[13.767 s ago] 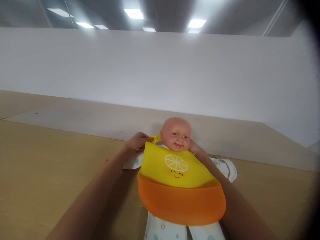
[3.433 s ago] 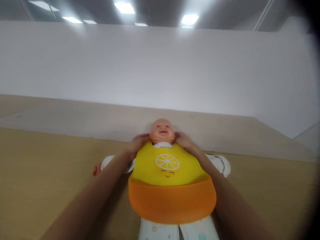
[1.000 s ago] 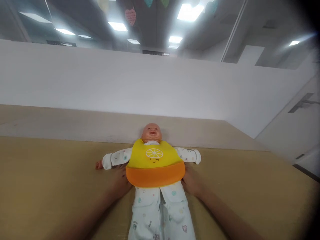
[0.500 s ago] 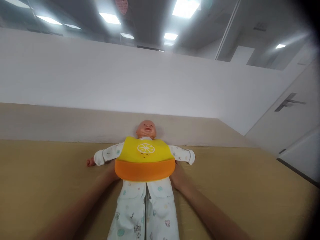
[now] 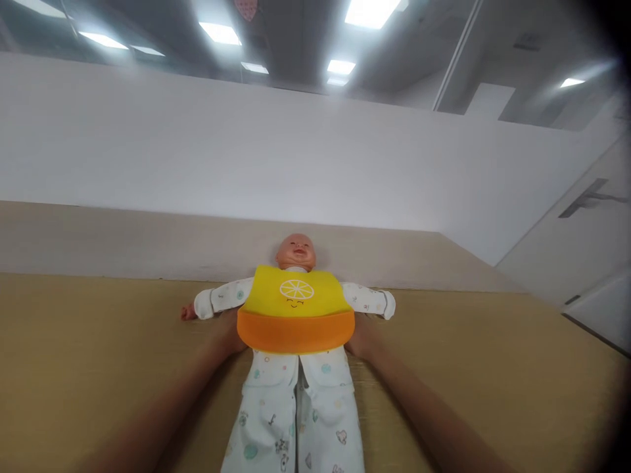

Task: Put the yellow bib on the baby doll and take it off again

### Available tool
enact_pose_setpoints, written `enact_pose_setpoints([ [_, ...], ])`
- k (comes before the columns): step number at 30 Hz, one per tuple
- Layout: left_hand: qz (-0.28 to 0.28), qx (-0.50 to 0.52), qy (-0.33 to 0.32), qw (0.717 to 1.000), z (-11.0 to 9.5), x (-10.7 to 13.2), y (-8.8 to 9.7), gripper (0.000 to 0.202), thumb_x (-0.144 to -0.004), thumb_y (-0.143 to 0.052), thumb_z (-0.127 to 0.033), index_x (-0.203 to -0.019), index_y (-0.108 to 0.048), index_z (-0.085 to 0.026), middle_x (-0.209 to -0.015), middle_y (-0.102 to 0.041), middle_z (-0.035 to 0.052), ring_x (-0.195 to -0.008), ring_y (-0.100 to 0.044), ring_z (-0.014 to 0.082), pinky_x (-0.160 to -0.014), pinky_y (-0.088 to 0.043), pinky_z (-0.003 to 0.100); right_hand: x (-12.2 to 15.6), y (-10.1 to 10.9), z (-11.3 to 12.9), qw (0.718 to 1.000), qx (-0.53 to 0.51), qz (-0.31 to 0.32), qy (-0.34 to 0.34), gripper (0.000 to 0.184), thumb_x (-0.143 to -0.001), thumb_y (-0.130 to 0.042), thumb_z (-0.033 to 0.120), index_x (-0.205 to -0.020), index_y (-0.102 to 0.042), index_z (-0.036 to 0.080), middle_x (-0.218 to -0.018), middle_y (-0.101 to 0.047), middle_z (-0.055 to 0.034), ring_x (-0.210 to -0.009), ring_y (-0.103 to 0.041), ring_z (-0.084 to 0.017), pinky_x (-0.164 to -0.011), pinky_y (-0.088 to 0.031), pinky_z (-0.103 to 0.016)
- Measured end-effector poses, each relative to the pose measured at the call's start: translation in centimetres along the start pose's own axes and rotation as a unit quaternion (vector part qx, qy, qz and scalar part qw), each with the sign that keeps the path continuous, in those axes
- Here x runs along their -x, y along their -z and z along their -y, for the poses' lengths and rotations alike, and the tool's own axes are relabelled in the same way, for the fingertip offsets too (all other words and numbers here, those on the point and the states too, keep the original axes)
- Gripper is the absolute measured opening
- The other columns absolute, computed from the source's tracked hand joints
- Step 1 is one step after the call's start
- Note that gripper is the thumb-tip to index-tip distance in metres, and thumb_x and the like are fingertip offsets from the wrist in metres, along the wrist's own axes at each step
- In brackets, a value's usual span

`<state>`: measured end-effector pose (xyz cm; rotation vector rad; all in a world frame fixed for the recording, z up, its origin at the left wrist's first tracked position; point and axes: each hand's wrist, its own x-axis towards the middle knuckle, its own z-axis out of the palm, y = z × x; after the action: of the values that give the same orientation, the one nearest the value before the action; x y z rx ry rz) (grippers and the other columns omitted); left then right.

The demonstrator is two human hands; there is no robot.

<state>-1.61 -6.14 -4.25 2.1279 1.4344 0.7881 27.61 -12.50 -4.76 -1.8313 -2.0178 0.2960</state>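
Observation:
A baby doll (image 5: 296,253) lies face up in a white patterned outfit, its arms stretched out to both sides. Over its chest is a yellow silicone bib (image 5: 276,295) with a lemon slice and a smiling face, and an orange catch pocket (image 5: 296,333) along the bottom. My left hand (image 5: 231,333) clasps one side of the doll's torso just below its outstretched arm. On the opposite side, my right hand (image 5: 359,336) grips the torso likewise. The bib's edges cover the fingers of both hands.
The doll's body rests on a tan, wood-like surface (image 5: 468,368). Behind its head runs a paler ledge (image 5: 123,240) against a white wall (image 5: 246,151). Glass panels stand above the wall. At the right is a white door with a metal handle (image 5: 584,198).
The whole view has shifted slightly, so the doll, bib and both hands appear a little farther right. Both hands stay at the doll's sides.

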Motion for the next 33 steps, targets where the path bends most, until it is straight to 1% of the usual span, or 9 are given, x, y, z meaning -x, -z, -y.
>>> enact_pose_setpoints([
  [1, 0.004, -0.028, -0.008, 1.0, 0.1, 0.2, 0.3, 0.022, -0.07, -0.067, -0.029, -0.089, -0.072, -0.02, -0.11, -0.069, 0.0084, -0.116, -0.052, 0.035, -0.106, -0.032, 0.04, -0.1, -0.1, -0.5, 1.0, 0.014, 0.001, -0.002, 0.034, -0.083, -0.05, 0.027, -0.11, -0.068, 0.021, -0.12, -0.063, -0.0142, -0.119, -0.05, -0.038, -0.099, -0.031, -0.05],
  [3, 0.009, -0.099, -0.015, 0.995, 0.2, 0.6, 0.7, 0.027, -0.073, -0.059, -0.029, -0.095, -0.071, -0.019, -0.116, -0.067, 0.0099, -0.119, -0.05, 0.0368, -0.105, -0.031, 0.042, -0.2, -0.1, -1.3, 0.999, 0.053, 0.006, -0.004, 0.036, -0.086, -0.047, 0.03, -0.114, -0.067, 0.02, -0.124, -0.06, -0.0153, -0.122, -0.047, -0.038, -0.102, -0.028, -0.053],
  [6, 0.012, -0.189, -0.03, 0.982, 0.5, 1.2, 1.3, 0.035, -0.079, -0.046, -0.029, -0.105, -0.069, -0.02, -0.124, -0.064, 0.0094, -0.119, -0.051, 0.0345, -0.103, -0.033, 0.04, 0.1, -0.2, -2.1, 0.995, 0.099, -0.004, 0.002, 0.04, -0.09, -0.041, 0.033, -0.119, -0.063, 0.02, -0.128, -0.057, -0.0149, -0.125, -0.044, -0.036, -0.103, -0.028, -0.053],
  [10, 0.018, -0.251, -0.029, 0.967, 2.0, 2.0, 2.5, 0.047, -0.085, -0.039, -0.034, -0.126, -0.058, -0.021, -0.131, -0.059, 0.0113, -0.121, -0.05, 0.0326, -0.1, -0.035, 0.038, 0.6, -0.3, -2.8, 0.993, 0.115, -0.018, 0.01, 0.045, -0.091, -0.038, 0.035, -0.127, -0.057, 0.017, -0.136, -0.051, -0.0135, -0.131, -0.04, -0.033, -0.106, -0.026, -0.052],
  [13, 0.032, -0.265, -0.014, 0.964, 3.1, 2.5, 3.7, 0.051, -0.089, -0.034, -0.04, -0.134, -0.052, -0.024, -0.129, -0.06, 0.0121, -0.116, -0.054, 0.0332, -0.097, -0.038, 0.039, 1.0, -0.4, -3.6, 0.993, 0.114, -0.014, 0.006, 0.05, -0.092, -0.035, 0.038, -0.135, -0.049, 0.015, -0.141, -0.046, -0.0124, -0.134, -0.036, -0.031, -0.109, -0.024, -0.05],
  [17, 0.035, -0.268, -0.018, 0.963, 4.0, 2.9, 4.3, 0.054, -0.092, -0.028, -0.043, -0.137, -0.048, -0.021, -0.131, -0.058, 0.0141, -0.118, -0.052, 0.0347, -0.099, -0.036, 0.044, 1.6, -0.2, -4.6, 0.993, 0.114, -0.024, -0.003, 0.056, -0.093, -0.032, 0.042, -0.141, -0.04, 0.013, -0.143, -0.042, -0.0129, -0.135, -0.034, -0.03, -0.109, -0.027, -0.05],
  [21, 0.023, -0.276, -0.035, 0.96, 4.5, 3.0, 3.7, 0.051, -0.094, -0.029, -0.04, -0.136, -0.049, -0.019, -0.128, -0.06, 0.0141, -0.116, -0.053, 0.0335, -0.099, -0.036, 0.045, 2.0, -0.1, -5.1, 0.993, 0.118, -0.028, 0.005, 0.054, -0.095, -0.03, 0.043, -0.138, -0.043, 0.014, -0.138, -0.049, -0.013, -0.129, -0.042, -0.029, -0.107, -0.03, -0.049],
  [28, 0.023, -0.269, -0.135, 0.953, 4.4, 3.4, 2.6, 0.045, -0.093, -0.036, -0.038, -0.134, -0.049, -0.025, -0.134, -0.054, 0.0103, -0.122, -0.05, 0.0277, -0.099, -0.04, 0.042, 2.4, -0.6, -5.2, 0.984, 0.148, -0.065, 0.073, 0.048, -0.096, -0.028, 0.037, -0.136, -0.045, 0.015, -0.138, -0.048, -0.0129, -0.129, -0.043, -0.029, -0.104, -0.037, -0.049],
  [33, 0.016, -0.258, -0.151, 0.954, 3.8, 3.4, 2.6, 0.042, -0.092, -0.04, -0.036, -0.13, -0.052, -0.025, -0.132, -0.056, 0.0095, -0.122, -0.05, 0.0271, -0.1, -0.042, 0.04, 2.5, -0.7, -5.2, 0.982, 0.153, -0.059, 0.089, 0.047, -0.096, -0.029, 0.035, -0.134, -0.047, 0.014, -0.132, -0.052, -0.0145, -0.123, -0.047, -0.029, -0.1, -0.041, -0.048],
])
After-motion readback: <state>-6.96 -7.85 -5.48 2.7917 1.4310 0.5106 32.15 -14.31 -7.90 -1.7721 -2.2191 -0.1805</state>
